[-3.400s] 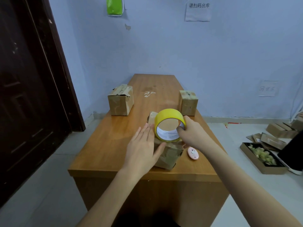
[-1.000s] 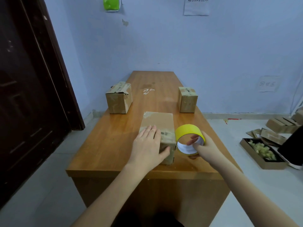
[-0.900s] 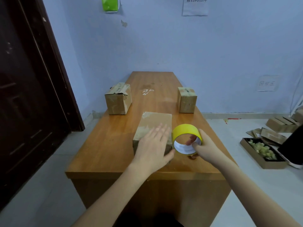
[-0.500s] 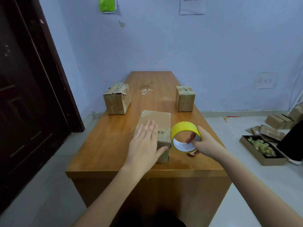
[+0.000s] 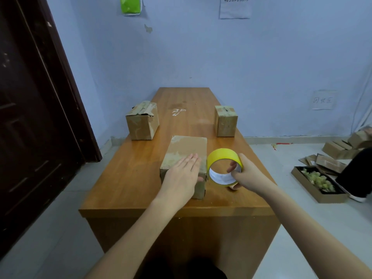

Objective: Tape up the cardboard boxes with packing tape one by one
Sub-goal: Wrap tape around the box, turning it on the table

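A cardboard box (image 5: 187, 148) lies lengthwise near the front of the wooden table (image 5: 141, 170). My left hand (image 5: 181, 178) rests flat on its near end, fingers straight, thumb against the near side. Just right of the box, my right hand (image 5: 247, 174) grips a yellow roll of packing tape (image 5: 221, 158), fingers hooked through its core, the roll touching the box's right side. Two more cardboard boxes stand farther back: one (image 5: 142, 120) at the left, one (image 5: 225, 121) at the right.
A dark door (image 5: 30, 117) stands at the left. On the floor to the right lie flattened cartons (image 5: 338, 150) and an open tray of packing filler (image 5: 316, 182). A person's dark leg and shoe (image 5: 356, 176) is beside it.
The tape roll moved from above the box down to its right side. My left hand stayed on the box, sliding slightly. The box was straightened lengthwise.
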